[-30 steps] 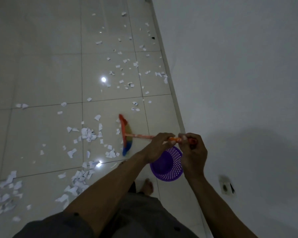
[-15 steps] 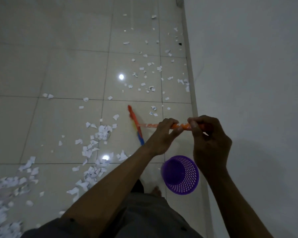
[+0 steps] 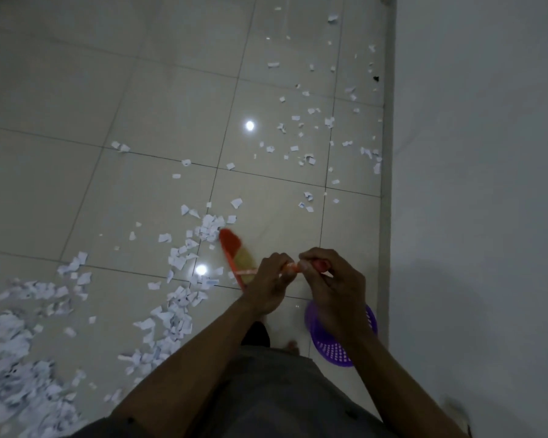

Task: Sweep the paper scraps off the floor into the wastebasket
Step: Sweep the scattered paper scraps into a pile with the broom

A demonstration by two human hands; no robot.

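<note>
gripping orange plastic broom (image 3: pixel 234 257) handle, left hand (image 3: pixel 266 286) and right hand (image 3: pixel 332 286) both closed; white paper scraps (image 3: pixel 178 298) mostly remaining left of grip, purple mesh wastebasket (image 3: pixel 342 339) below, contents hidden.

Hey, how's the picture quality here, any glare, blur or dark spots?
Head view: dim overall; two bright glare spots on the glossy floor; broom head motion-blurred; wall shadowed at lower right; wide-angle bending of tile lines near the edges.

No text, label, brand or number can be read; the faint dark marks on some paper scraps (image 3: pixel 184 298) are too small and blurred to tell.
</note>
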